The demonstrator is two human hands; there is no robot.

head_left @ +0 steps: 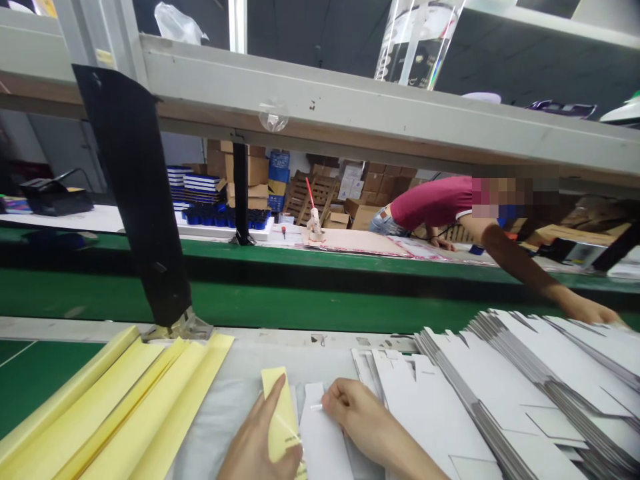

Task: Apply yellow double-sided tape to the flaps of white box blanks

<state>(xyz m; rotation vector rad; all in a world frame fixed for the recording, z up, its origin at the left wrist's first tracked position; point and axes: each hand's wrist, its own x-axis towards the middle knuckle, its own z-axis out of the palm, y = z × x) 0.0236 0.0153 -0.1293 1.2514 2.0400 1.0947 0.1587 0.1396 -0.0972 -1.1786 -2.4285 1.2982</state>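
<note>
My left hand (pixel 263 433) is closed round a narrow yellow sticker sheet (pixel 281 417), thumb across its lower part and fingers along its left edge. A few dark printed marks show near the sheet's lower end. Just to the right lies a narrow white folded carton (pixel 323 440). My right hand (pixel 357 417) is over this carton's right edge, thumb and forefinger pinched together. A small clear sticker (pixel 316 407) shows at those fingertips, over the white card. Flat white cartons (pixel 425 407) lie in overlapping stacks to the right of my right hand.
Folded yellow sheets (pixel 125 407) lie at the left. A black-wrapped post (pixel 135 193) rises behind them, under a grey shelf beam (pixel 350 100). Beyond runs a green conveyor belt (pixel 300 293). Across it, a co-worker in a red shirt (pixel 430 200) leans over, one hand (pixel 590 310) at the far cartons.
</note>
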